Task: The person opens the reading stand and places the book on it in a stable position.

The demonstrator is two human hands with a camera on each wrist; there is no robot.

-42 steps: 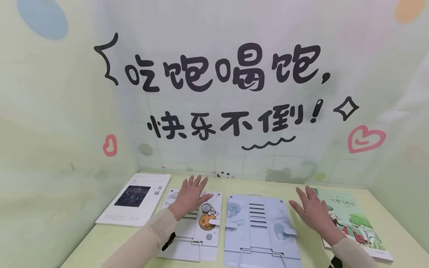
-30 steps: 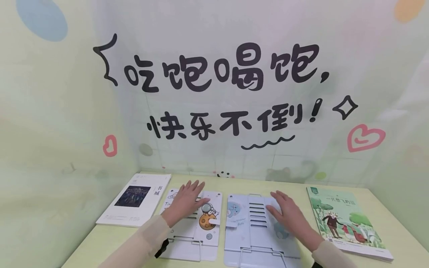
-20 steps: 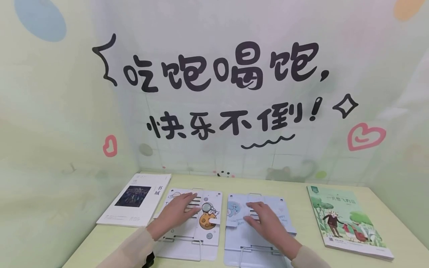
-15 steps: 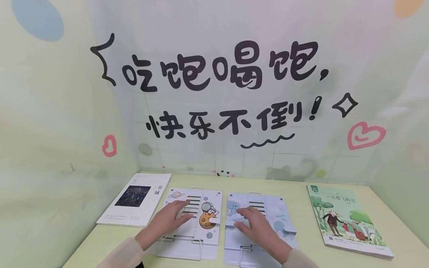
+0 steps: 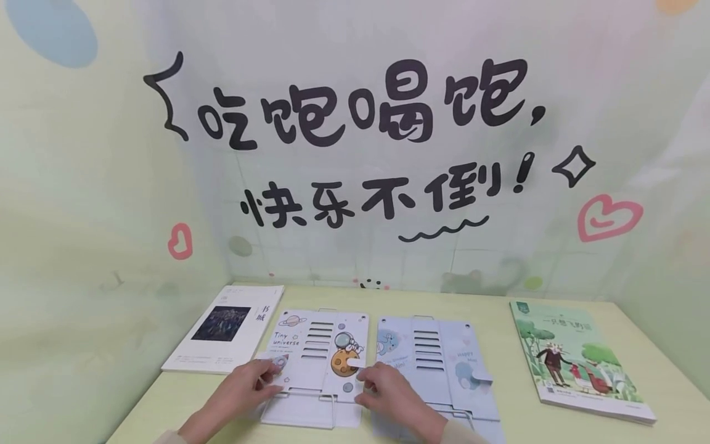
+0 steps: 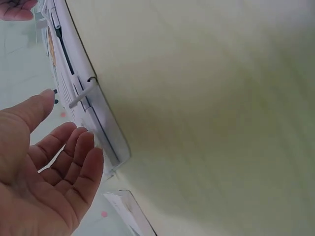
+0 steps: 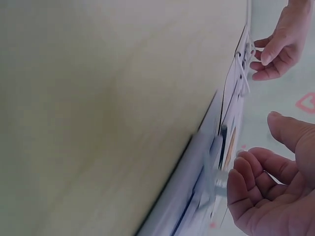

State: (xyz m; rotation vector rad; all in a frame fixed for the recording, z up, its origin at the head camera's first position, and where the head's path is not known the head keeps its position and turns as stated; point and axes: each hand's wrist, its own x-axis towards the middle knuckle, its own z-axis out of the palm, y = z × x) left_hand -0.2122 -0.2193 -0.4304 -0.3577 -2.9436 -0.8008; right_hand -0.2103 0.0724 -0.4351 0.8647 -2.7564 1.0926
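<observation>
A white folding book stand (image 5: 312,385) with an astronaut and planet print lies flat on the table. My left hand (image 5: 238,387) is at its left edge, fingertips right by the rim. My right hand (image 5: 395,394) is by its right edge near the white page clip (image 5: 357,363), overlapping a pale blue dinosaur-print book stand (image 5: 467,345). In both wrist views the fingers curl loosely, with the left thumb (image 6: 42,108) and the right thumb (image 7: 283,129) standing apart from them. Nothing shows gripped in either hand.
A white magazine (image 5: 199,354) with a dark picture lies at the left. On the right is a green illustrated book (image 5: 582,364). The table (image 5: 383,296) meets a printed curtain (image 5: 333,259) at its back edge. Wire supports (image 5: 334,407) show at the stands' lower ends.
Both hands have come down toward the near side. The right hand has travelled left from beside the green book, across the blue stand, to the white stand. The stands stay put.
</observation>
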